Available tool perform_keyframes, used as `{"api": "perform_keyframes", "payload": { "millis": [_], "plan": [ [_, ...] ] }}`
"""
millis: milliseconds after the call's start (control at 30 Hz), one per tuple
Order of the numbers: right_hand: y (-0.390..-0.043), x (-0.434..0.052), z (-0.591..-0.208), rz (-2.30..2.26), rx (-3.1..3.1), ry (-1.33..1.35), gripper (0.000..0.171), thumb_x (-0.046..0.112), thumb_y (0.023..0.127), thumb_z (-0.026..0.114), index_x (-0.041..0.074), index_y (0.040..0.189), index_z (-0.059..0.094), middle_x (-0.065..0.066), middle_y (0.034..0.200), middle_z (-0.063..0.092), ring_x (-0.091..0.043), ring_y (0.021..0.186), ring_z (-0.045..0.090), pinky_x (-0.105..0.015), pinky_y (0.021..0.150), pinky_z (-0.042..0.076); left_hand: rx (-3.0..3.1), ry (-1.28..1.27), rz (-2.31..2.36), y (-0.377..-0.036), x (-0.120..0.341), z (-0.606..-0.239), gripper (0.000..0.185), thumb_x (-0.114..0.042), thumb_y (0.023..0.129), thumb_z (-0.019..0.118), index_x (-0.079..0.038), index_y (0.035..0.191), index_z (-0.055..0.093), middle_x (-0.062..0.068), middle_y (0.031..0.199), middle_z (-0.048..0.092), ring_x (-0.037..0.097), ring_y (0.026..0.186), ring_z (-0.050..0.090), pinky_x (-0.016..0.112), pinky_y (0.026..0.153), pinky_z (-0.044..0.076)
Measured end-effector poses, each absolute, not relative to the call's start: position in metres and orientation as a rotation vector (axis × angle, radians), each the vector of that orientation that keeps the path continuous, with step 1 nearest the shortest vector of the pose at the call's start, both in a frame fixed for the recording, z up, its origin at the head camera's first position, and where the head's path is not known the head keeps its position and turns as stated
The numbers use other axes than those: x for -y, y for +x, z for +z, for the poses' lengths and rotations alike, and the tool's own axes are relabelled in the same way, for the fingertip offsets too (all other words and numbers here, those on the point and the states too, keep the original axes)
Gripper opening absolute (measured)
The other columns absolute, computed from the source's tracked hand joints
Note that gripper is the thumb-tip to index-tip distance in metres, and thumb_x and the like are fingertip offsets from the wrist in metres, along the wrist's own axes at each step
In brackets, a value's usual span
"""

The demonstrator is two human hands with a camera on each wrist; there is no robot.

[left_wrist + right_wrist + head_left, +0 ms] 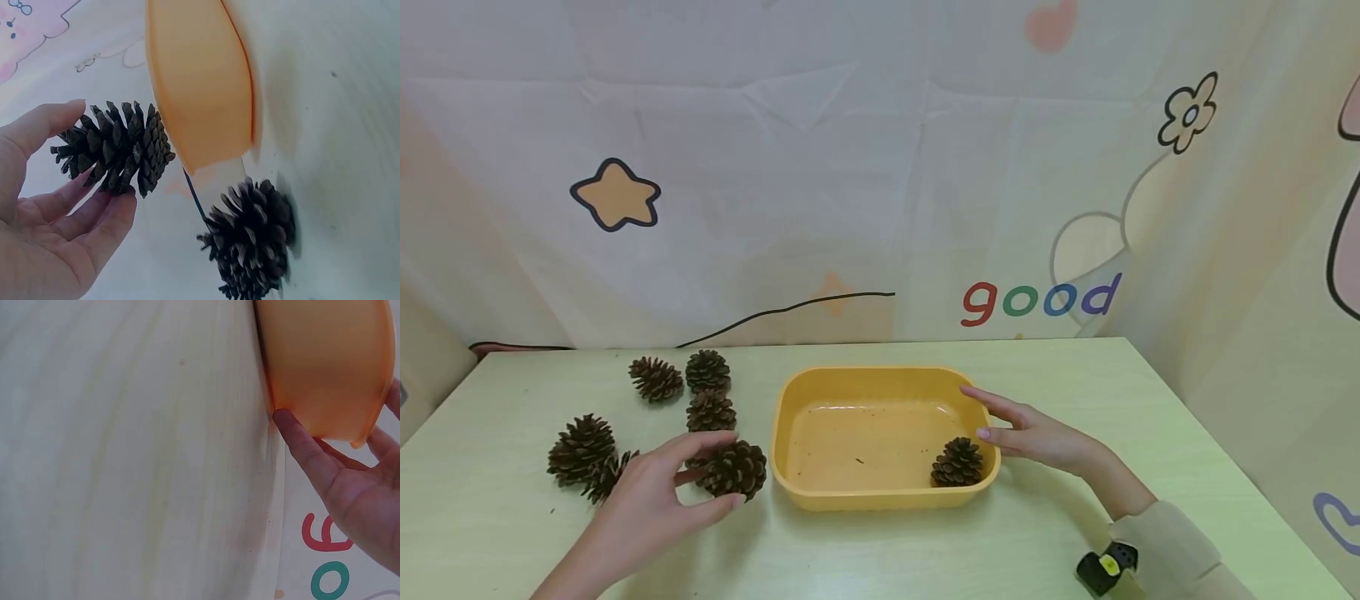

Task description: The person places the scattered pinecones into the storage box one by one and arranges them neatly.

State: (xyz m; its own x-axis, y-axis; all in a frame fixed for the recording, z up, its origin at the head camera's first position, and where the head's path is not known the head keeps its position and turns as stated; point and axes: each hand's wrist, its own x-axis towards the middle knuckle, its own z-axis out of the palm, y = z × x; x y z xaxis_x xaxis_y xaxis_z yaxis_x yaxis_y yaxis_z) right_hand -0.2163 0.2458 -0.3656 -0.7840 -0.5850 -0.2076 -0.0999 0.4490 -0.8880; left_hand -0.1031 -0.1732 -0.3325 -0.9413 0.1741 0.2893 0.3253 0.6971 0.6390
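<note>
My left hand (718,469) pinches a brown pine cone (737,469) between thumb and fingers, just left of a yellow plastic tub (865,372). In the left wrist view the hand (100,150) holds that cone (134,144) beside the tub's wall (200,81), with another cone (250,240) lying below it. My right hand (1000,421) has straight fingers resting against the tub's right rim. The right wrist view shows this hand (334,422) cupping the tub's side (325,362), thumb low on the wall. One pine cone (958,462) lies inside the tub at its near right corner.
Several loose pine cones lie on the pale green table (880,550) left of the tub, among them ones at the back (657,379), (707,370) and a larger cone (580,450) at the near left. A printed cloth backdrop (880,167) hangs behind the table.
</note>
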Motion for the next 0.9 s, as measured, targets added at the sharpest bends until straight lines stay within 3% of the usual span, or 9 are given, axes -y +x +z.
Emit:
{"api": "perform_keyframes", "payload": {
  "millis": [267,500,900],
  "plan": [
    [-0.216,-0.244,-0.364,-1.303,-2.222,-0.552,0.061,0.024,0.094,0.05,0.019,0.147,0.019,-0.018,0.151,0.004,-0.043,0.132,0.021,-0.049,0.095,0.041,2.698,-0.438,-1.084,-0.106,0.158,-0.326,0.058,-0.029,0.068,0.08,-0.015,0.119,0.059,0.005,0.118,0.06,0.023,0.099,0.059,0.036,0.078,0.052],
    [-0.216,-0.245,-0.365,-1.3,-2.231,-0.555,0.061,0.024,0.094,0.05,0.019,0.147,0.019,-0.018,0.151,0.004,-0.044,0.132,0.021,-0.048,0.094,0.041,2.649,-0.532,-1.211,-0.114,0.143,-0.326,0.055,-0.018,0.068,0.08,-0.012,0.119,0.059,0.005,0.117,0.06,0.025,0.101,0.06,0.029,0.079,0.053],
    [-0.215,-0.244,-0.363,-1.31,-2.218,-0.557,0.062,0.024,0.094,0.05,0.019,0.147,0.018,-0.019,0.151,0.004,-0.043,0.131,0.022,-0.047,0.095,0.04,2.621,-0.653,-1.337,-0.131,0.112,-0.328,0.055,-0.02,0.071,0.078,-0.009,0.121,0.058,0.004,0.12,0.059,0.025,0.11,0.055,0.03,0.085,0.05]
  ]
}}
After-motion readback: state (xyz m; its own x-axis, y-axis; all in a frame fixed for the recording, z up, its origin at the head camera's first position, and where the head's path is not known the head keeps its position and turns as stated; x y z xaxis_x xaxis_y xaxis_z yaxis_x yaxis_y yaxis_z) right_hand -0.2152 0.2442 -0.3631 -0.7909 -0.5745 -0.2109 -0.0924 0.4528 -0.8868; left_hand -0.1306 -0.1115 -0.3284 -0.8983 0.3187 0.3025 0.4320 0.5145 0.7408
